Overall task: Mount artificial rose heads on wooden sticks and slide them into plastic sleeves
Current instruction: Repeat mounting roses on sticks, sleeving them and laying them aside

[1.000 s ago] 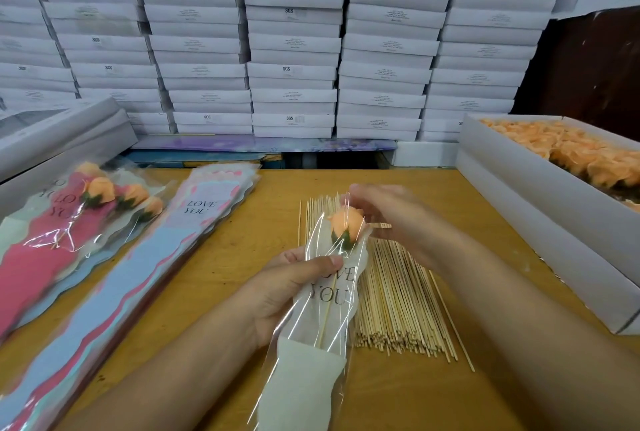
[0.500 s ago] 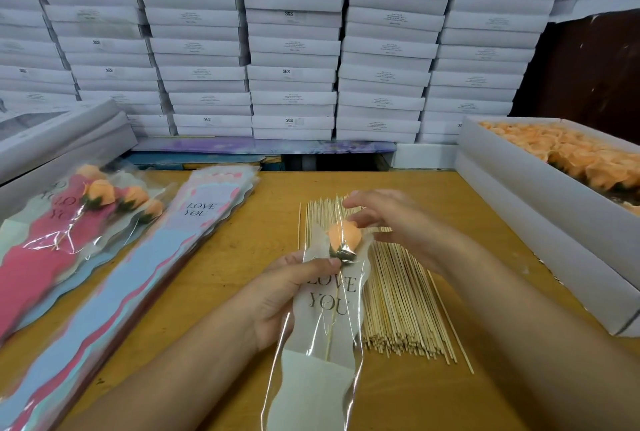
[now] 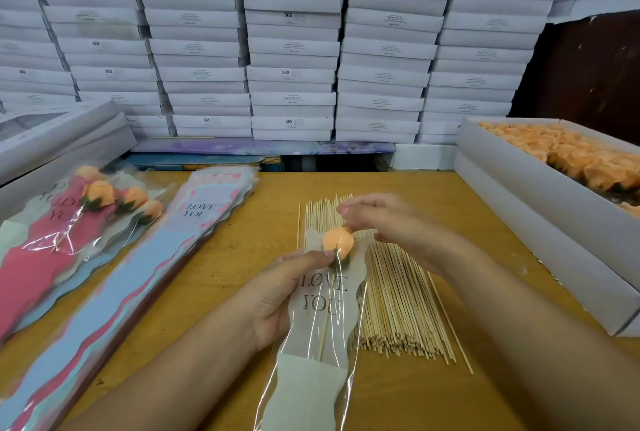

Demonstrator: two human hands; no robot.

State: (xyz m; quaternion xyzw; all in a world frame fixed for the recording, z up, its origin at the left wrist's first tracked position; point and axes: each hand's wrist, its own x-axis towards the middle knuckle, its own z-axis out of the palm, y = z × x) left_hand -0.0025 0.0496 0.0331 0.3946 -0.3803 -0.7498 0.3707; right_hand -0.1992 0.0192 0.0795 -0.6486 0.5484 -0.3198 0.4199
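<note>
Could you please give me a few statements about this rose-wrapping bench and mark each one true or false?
1. The left hand holds a sleeve printed LOVE YOU. True.
2. The rose in that sleeve is red. False: it is orange.
3. The loose sticks lie on the table under the right hand. True.
4. The open box on the right holds sticks. False: it holds orange roses.
5. The finished roses lie on the left of the table. True.
6. The stack of empty sleeves lies right of the sticks. False: it lies left of them.
</note>
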